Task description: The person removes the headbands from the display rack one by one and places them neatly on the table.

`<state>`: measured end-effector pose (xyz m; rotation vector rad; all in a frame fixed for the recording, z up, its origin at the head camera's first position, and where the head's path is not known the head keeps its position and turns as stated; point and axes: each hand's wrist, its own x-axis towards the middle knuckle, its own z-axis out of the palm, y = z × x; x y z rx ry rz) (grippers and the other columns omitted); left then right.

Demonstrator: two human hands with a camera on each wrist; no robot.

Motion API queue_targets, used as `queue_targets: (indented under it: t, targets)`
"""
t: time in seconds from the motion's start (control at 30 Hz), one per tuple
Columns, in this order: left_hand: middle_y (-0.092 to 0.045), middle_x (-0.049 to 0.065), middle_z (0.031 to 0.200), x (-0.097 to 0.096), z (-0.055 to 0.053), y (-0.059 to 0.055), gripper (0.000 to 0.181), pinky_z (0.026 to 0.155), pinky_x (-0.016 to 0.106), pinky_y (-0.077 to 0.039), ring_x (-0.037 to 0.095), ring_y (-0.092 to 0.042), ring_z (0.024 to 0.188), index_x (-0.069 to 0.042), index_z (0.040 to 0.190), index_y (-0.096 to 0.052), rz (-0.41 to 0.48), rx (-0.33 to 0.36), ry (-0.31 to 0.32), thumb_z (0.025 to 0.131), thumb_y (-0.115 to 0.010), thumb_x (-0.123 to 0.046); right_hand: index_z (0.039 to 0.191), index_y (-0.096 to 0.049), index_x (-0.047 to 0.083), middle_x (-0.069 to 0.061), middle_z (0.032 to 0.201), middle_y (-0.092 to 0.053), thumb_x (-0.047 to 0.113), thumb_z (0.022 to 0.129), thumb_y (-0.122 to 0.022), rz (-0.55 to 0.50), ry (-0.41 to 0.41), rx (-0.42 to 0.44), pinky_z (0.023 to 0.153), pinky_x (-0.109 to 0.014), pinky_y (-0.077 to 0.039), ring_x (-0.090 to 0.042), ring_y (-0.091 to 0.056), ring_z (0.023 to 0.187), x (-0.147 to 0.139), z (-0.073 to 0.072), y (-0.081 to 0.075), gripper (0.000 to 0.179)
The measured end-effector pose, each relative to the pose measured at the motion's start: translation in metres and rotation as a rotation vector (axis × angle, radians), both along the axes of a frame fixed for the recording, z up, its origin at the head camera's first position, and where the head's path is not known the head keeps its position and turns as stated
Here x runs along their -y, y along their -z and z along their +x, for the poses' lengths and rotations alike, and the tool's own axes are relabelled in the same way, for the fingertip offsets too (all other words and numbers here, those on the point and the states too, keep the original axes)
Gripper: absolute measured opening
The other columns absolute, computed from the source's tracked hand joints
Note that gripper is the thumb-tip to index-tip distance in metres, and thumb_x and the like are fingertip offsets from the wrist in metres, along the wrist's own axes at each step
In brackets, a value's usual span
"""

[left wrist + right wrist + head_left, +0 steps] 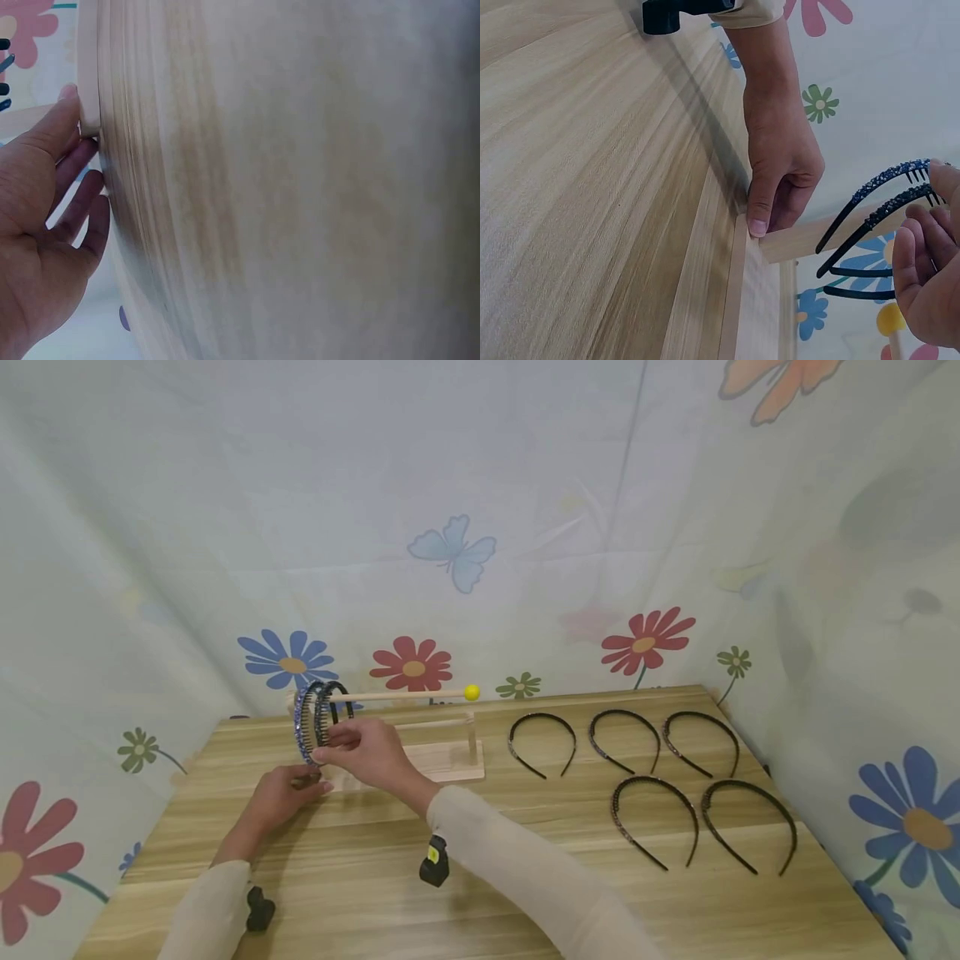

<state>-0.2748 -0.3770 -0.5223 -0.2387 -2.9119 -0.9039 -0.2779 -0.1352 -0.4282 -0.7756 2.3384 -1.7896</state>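
A wooden display stand (457,768) stands at the table's left, its upper rod tipped with a yellow ball (472,692). Two toothed headbands hang near the rod's left end: one with blue-purple sparkles (302,727) and a darker glittery one (321,718). My right hand (375,753) pinches at these headbands between thumb and fingers; whether it grips one or both, I cannot tell. Below it, my left hand (279,797) holds the left end of the stand's base, thumb on the near side in the right wrist view, other fingertips partly hidden.
Several dark headbands lie apart on the right of the table, among them one (573,735) nearest the stand and one (791,814) near the right edge. A flower-printed cloth (525,485) hangs behind the wooden table (360,885).
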Motion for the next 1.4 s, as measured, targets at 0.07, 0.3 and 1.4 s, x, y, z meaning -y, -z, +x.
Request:
queue_targets:
  t: [0.07,0.3,1.4]
  targets:
    - [-0.075,0.020,0.110,0.000,0.000,0.000,0.033,0.089,0.058,-0.056,0.042,-0.070,0.106,-0.001,0.111,-0.074,-0.002,-0.005,0.003,0.096,-0.075,-0.030,0.117,-0.075,0.011,0.011,0.095,-0.076,0.029,0.089,-0.083,-0.010,-0.003,0.004,0.071,-0.017,-0.056,0.004,-0.066,0.082,0.001,-0.001,0.001,0.034]
    - [-0.075,0.020,0.110,0.000,0.000,0.001,0.033,0.088,0.058,-0.056,0.041,-0.070,0.106,-0.002,0.110,-0.074,0.001,-0.012,0.010,0.096,-0.075,-0.032,0.112,-0.077,0.010,0.011,0.093,-0.076,0.027,0.089,-0.082,-0.012,-0.001,-0.012,0.070,-0.016,-0.055,0.005,-0.066,0.079,0.003,0.000,0.000,0.029]
    - [-0.074,0.022,0.111,-0.002,-0.002,0.001,0.034,0.087,0.058,-0.056,0.043,-0.070,0.105,-0.001,0.114,-0.074,-0.017,-0.004,-0.003,0.095,-0.076,-0.029,0.115,-0.077,0.012,0.005,0.097,-0.077,0.023,0.094,-0.076,0.097,0.076,-0.200,0.070,-0.013,-0.054,0.002,-0.067,0.087,-0.045,-0.010,-0.014,0.023]
